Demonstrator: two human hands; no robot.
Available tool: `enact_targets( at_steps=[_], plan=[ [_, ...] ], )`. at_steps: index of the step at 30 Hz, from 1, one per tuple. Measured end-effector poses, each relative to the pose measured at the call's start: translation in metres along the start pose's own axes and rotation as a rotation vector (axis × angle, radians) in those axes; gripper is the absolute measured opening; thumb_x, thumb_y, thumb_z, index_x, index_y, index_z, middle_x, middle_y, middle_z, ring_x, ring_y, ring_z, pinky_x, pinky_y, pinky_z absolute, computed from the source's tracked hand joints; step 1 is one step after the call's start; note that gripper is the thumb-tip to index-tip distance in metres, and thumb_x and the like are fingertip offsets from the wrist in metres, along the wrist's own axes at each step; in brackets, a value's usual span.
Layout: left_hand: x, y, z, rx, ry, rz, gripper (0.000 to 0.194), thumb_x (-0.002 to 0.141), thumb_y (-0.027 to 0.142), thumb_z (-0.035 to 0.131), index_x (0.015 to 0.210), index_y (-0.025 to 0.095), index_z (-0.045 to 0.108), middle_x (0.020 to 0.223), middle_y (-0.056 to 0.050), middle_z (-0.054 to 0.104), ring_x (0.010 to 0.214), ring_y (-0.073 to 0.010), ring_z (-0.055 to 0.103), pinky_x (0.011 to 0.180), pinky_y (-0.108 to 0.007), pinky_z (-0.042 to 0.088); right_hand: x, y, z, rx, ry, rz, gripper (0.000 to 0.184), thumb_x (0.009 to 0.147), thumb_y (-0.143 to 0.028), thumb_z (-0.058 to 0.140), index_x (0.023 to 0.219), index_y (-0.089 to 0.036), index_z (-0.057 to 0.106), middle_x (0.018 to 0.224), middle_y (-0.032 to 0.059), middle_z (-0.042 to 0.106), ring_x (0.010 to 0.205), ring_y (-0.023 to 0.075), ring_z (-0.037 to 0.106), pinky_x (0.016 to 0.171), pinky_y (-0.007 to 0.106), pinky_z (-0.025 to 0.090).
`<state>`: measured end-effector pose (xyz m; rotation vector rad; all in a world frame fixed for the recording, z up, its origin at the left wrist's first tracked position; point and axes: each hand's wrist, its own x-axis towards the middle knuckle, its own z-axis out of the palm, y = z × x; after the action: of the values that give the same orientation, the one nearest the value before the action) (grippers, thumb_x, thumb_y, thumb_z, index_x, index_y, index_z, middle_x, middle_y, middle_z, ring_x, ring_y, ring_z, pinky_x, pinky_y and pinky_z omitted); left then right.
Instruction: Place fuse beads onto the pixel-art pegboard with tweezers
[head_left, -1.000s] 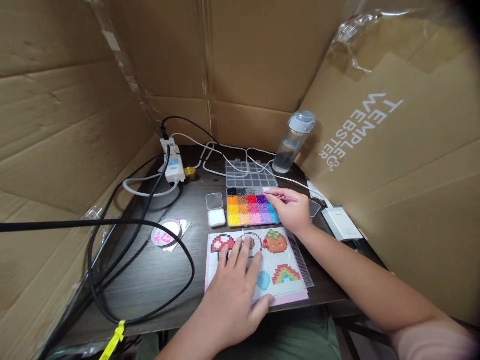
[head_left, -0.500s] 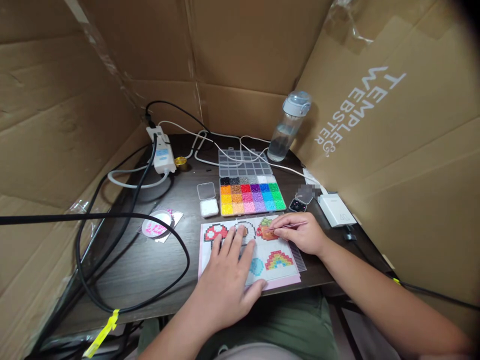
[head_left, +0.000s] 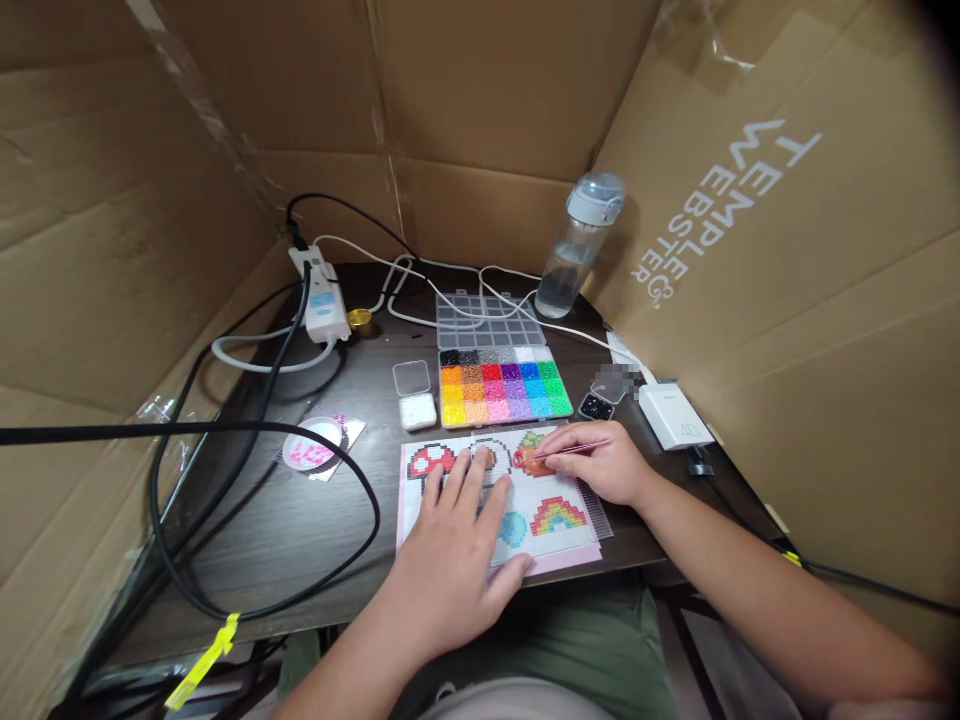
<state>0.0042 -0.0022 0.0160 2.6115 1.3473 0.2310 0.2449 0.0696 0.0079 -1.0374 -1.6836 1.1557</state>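
Pink is the tool [head_left: 594, 445] the right hand [head_left: 609, 470] pinches.

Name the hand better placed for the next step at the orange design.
Probably the right hand: it holds the thin pink tool over the orange design, while the left hand is spread over the pattern sheet.

Worktop [head_left: 255, 540], dark wood grain; near edge centre, pink paper [head_left: 594, 553] under a pattern sheet [head_left: 410, 515]; just beyond it, a bead box [head_left: 506, 392], lid laid open to the rear, colours in rows; to its left a small white box [head_left: 417, 411], lid up; to its right a small box of black beads [head_left: 597, 406]; further left, a round dish [head_left: 311, 444] of pink bits; back left, power strip [head_left: 324, 300], gold tin [head_left: 360, 321] beside; back right, upright water bottle [head_left: 570, 265]; right edge, white charger [head_left: 673, 414].
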Motion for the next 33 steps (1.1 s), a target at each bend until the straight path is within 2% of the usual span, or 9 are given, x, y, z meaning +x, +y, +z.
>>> enact_targets(
  at_steps=[12,18,22,26,30,33],
  plan=[
    [0.000,0.000,-0.001,-0.019,-0.005,-0.006,0.068,0.090,0.049,0.059,0.148,0.016,0.046,0.162,-0.022,0.027,0.149,-0.0438,0.025,0.118,-0.067,0.023,-0.001,0.000,0.000,0.002,0.010,0.022,0.014,0.079,-0.034,0.079,0.081,-0.021,0.081,0.087,0.0075,0.081,0.080,0.0208,0.078,0.074,0.032,0.065],
    [-0.002,-0.002,-0.001,-0.032,-0.014,-0.005,0.068,0.092,0.052,0.057,0.149,0.017,0.045,0.163,-0.021,0.026,0.149,-0.0436,0.025,0.117,-0.067,0.025,0.005,-0.005,-0.003,-0.027,0.092,0.022,0.009,0.078,-0.029,0.078,0.080,-0.022,0.081,0.086,0.0071,0.081,0.075,0.0211,0.076,0.069,0.033,0.064],
    [-0.003,-0.003,0.000,-0.033,-0.008,0.003,0.068,0.092,0.053,0.057,0.150,0.018,0.045,0.163,-0.021,0.026,0.150,-0.0435,0.024,0.116,-0.068,0.026,0.023,-0.018,-0.001,-0.053,0.275,-0.030,0.013,0.079,-0.033,0.075,0.079,-0.021,0.080,0.086,0.0077,0.080,0.074,0.0219,0.074,0.067,0.036,0.064],
    [-0.004,-0.003,-0.002,-0.038,-0.003,-0.008,0.068,0.092,0.052,0.057,0.149,0.018,0.045,0.163,-0.021,0.026,0.150,-0.0432,0.025,0.117,-0.068,0.025,0.051,-0.028,0.009,-0.062,0.417,-0.073,0.012,0.075,-0.031,0.077,0.078,-0.020,0.080,0.086,0.0084,0.080,0.081,0.0233,0.075,0.077,0.039,0.063],
    [-0.003,-0.002,-0.003,-0.041,-0.027,-0.016,0.068,0.093,0.053,0.056,0.150,0.018,0.044,0.163,-0.021,0.025,0.150,-0.0434,0.024,0.117,-0.068,0.025,0.081,-0.024,0.022,-0.060,0.465,-0.057,0.016,0.078,-0.033,0.073,0.084,-0.019,0.079,0.088,0.0090,0.079,0.079,0.0214,0.073,0.076,0.037,0.061],
    [-0.002,-0.002,-0.004,-0.040,-0.040,-0.019,0.069,0.093,0.052,0.055,0.151,0.017,0.044,0.163,-0.022,0.024,0.150,-0.0438,0.023,0.117,-0.068,0.024,0.096,-0.018,0.029,-0.083,0.442,-0.027,0.015,0.074,-0.030,0.074,0.079,-0.017,0.079,0.080,0.0087,0.078,0.073,0.0206,0.072,0.070,0.035,0.060]
  ],
)
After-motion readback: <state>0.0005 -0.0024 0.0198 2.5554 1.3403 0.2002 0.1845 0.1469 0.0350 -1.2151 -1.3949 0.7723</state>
